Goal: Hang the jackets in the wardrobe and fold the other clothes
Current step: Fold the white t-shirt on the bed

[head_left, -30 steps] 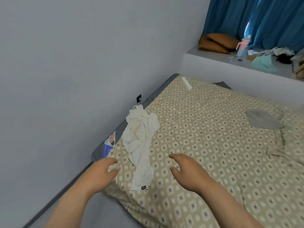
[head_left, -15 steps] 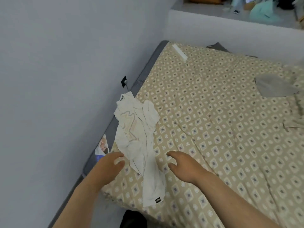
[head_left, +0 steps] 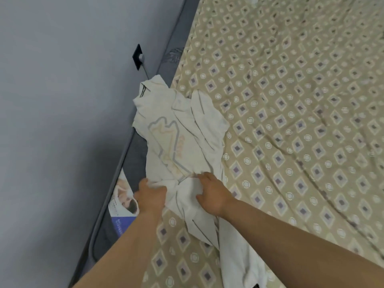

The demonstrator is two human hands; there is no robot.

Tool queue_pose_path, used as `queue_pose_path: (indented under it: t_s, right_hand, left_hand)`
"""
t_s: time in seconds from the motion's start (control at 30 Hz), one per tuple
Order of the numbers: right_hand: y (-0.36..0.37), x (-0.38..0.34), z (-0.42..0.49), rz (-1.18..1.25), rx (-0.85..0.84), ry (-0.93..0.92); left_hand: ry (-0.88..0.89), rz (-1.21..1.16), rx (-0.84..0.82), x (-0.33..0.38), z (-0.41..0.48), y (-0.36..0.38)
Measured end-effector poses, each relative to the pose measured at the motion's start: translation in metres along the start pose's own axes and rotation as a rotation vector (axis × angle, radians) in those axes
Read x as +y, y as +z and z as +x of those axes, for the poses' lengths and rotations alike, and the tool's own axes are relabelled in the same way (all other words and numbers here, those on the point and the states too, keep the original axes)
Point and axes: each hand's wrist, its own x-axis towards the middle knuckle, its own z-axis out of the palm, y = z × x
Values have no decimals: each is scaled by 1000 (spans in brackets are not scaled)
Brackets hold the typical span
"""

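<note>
Grey wall (head_left: 62, 100) fills the far left, well left of both hands. Small black bracket (head_left: 137, 57) is fixed on the wall, up beyond the left hand, with a thin cord running down from it towards the shirt's collar. Dark grey mattress (head_left: 133, 150) edge runs along the wall, just left of the left hand. Printed label (head_left: 122, 201) with a picture and a blue strip lies on that mattress edge, right beside the left wrist, partly under it.

Left hand (head_left: 151, 196): knuckles up, fingers curled into the cloth, gripping the lower left part of the white shirt (head_left: 182, 129). The shirt is crumpled on the bed at the wall-side edge. Collar end points away from the hands, a faded grey and orange print faces up, and the lower end trails back between the two forearms towards the person. Part of it overhangs the bare mattress.

Right hand (head_left: 212, 194): just right of the left hand, a bunched fold of shirt between them. Fingers bent down onto the cloth, thumb spread towards the left hand, holding a bunch of fabric. Both hands are near each other, not touching.

Beige bedsheet (head_left: 291, 121) with a diamond and circle pattern, wrinkled, spreads right of the right hand and under both forearms.
</note>
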Motion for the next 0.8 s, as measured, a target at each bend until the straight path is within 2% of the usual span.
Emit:
queue_pose_path:
  t_s: [0.1, 0.23, 0.3, 0.37, 0.4, 0.43, 0.47, 0.53, 0.6, 0.67, 0.7, 0.8]
  right_hand:
    - [18, 5, 27, -86, -2, 9]
    - [28, 2, 24, -123, 74, -72]
    - [38, -6, 4, -124, -75, -156]
    - [49, -14, -14, -137, -374, -185]
    - [51, -12, -16, -140, -472, -159]
    - [51, -9, -17, -134, -463, -146]
    - [47, -2, -11, -140, -335, -151]
    - [37, 18, 8, -192, 102, -128]
    - [18, 26, 24, -116, 384, 117]
    - [3, 24, 37, 174, 419, 395]
    - [-2, 22, 43, 334, 399, 456]
    - [-14, 30, 52, 684, 465, 471]
  left_hand:
    - [26, -95, 129, -16, 18, 7]
    - [183, -215, 97, -20, 26, 3]
    - [193, -218, 85, -21, 24, -7]
    - [176, -199, 80, -29, 24, -18]
    - [171, -172, 91, -33, 26, -23]
    - [159, -143, 112, -39, 29, -28]
    - [149, -135, 130, -45, 31, -32]
    - [123, -146, 148, -54, 36, -37]
    - [78, -112, 129, -58, 41, -39]
    - [32, -18, 78, -60, 46, -40]
    - [27, 47, 68, -61, 49, -42]
    - [24, 232, 125, -64, 52, -56]
